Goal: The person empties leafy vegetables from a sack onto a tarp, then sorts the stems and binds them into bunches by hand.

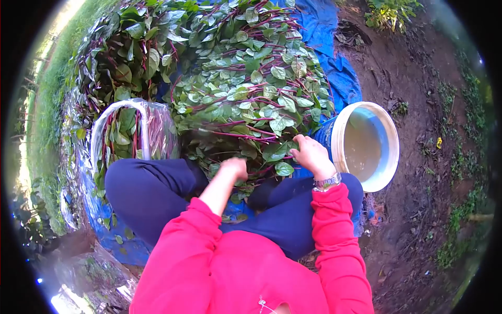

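My left hand [234, 168] is closed over the near edge of a broad pile of leafy purple-stemmed greens [256, 89]. Its fingers are curled and turned away, so what lies in them is hidden. On the right, my right hand [311, 153], with a metal watch [328, 181] on its wrist, has its fingers bent together at a purple leafy stem [289, 157]. The pile spreads in front of my crossed legs, its stems lying mostly sideways. Leaves also hang low between my hands, over my lap.
A white-rimmed bucket [339, 144] of cloudy water stands beside my right knee. Left of the pile, a clear plastic wrap [161, 128] with a whitish curved edge surrounds more stems. Blue tarp [319, 26] lies underneath. Bare soil [413, 220] is on the right, grass [57, 99] on the left.
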